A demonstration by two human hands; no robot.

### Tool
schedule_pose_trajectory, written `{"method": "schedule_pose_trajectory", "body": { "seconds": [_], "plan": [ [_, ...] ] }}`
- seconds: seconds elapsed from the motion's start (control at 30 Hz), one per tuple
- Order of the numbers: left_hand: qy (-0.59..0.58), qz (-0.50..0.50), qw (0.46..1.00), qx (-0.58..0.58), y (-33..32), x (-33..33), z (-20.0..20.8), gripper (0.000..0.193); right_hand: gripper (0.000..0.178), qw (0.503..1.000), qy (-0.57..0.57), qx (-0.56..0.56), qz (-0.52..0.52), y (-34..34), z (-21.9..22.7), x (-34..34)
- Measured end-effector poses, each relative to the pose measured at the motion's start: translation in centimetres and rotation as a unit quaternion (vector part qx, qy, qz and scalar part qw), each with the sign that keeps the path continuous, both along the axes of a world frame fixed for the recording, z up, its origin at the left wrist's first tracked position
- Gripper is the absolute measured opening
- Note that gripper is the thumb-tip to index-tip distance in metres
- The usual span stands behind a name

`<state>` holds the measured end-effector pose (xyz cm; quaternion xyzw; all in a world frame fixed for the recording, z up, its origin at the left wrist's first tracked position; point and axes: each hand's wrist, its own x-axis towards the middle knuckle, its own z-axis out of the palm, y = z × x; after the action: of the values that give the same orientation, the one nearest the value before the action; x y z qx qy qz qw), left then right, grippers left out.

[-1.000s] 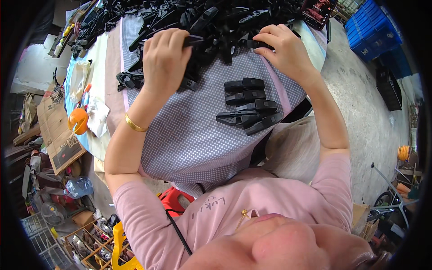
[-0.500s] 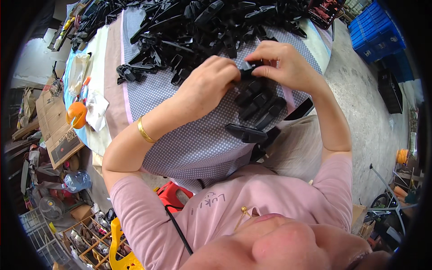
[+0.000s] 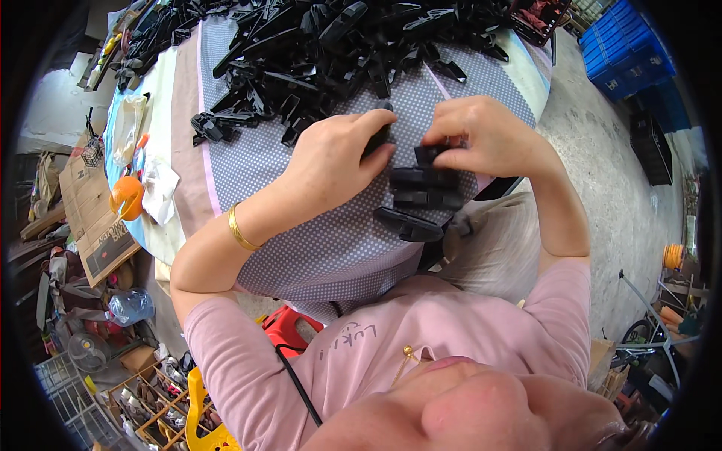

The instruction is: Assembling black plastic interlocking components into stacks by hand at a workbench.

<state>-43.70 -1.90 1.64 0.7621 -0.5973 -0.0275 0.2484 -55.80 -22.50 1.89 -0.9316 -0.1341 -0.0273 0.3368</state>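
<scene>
One table (image 3: 323,240) bears one black heap (image 3: 338,45), too tangled to count, at twelve o'clock. Two hands: the left hand (image 3: 338,150) pinches one black part (image 3: 377,140) at its two o'clock; the right hand (image 3: 487,135) grips another part (image 3: 429,155) at its eight. At the right hand's seven o'clock lies one row (image 3: 426,200), at least three pieces.
</scene>
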Motion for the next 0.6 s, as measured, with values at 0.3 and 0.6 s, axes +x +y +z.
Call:
{"method": "schedule_pose_trajectory", "body": {
  "seconds": [0.3, 0.6],
  "plan": [
    [0.032, 0.034, 0.999, -0.002, -0.2, 1.5, -1.2, 0.028, 0.024, 0.988, -0.082, 0.091, -0.098, 0.4, -0.6, 1.1],
    [0.096, 0.065, 0.993, -0.025, 0.1, 1.9, -1.1, 0.026, 0.027, 0.981, -0.155, -0.074, -0.087, 1.2, -0.9, 0.8]
  ]
}}
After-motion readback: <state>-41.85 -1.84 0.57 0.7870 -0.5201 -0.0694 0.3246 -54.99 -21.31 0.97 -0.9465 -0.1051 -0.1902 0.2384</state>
